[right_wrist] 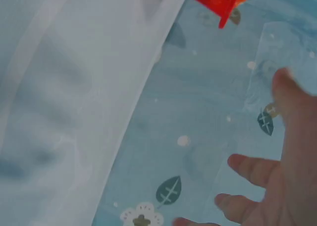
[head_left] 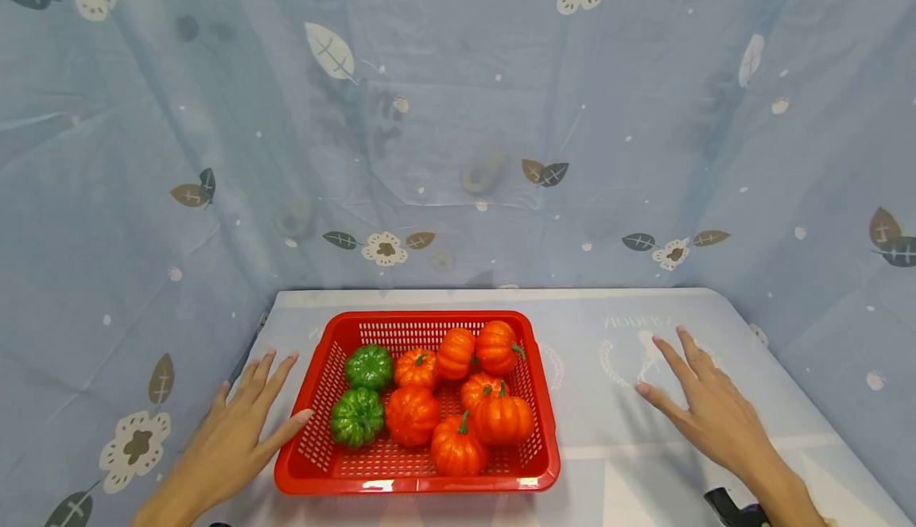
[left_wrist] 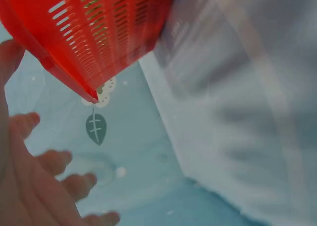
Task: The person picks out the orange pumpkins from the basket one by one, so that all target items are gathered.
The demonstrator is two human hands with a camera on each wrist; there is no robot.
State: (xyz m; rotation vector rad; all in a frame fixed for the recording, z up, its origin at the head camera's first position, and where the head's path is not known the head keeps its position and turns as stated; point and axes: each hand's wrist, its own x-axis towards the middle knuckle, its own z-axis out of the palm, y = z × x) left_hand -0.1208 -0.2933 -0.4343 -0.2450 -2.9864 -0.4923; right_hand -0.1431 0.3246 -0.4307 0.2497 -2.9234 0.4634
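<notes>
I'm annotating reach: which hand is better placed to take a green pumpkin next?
Probably the left hand: it is beside the red basket, on the side where the green pumpkins lie. The right hand is farther off, over the table.

Red basket [head_left: 415, 486]: rectangular, slotted walls, upright on the table [head_left: 587, 408].
Green pumpkins [head_left: 358, 417]: two, ribbed, glossy, along the basket's left side.
Orange pumpkins [head_left: 413, 416]: seven, ribbed, clustered middle and right.

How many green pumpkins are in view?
2: one green pumpkin toward the back left of the red basket, another green pumpkin just in front of it. No others show.
</notes>
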